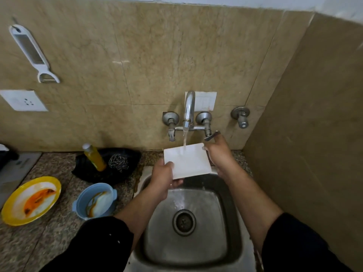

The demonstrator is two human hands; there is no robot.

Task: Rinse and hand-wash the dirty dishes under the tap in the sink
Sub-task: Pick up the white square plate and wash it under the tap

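Observation:
A square white plate is held tilted over the steel sink, under water running from the wall tap. My left hand grips its near left corner, thumb on top. My right hand holds its right edge, close under the right tap lever. On the granite counter at left sit a yellow-rimmed plate smeared with orange sauce and a blue bowl with sauce residue.
A black tray behind the bowl holds a yellow soap bottle and a steel scrubber. A grater hangs on the tiled wall above a socket. A side wall stands close on the right.

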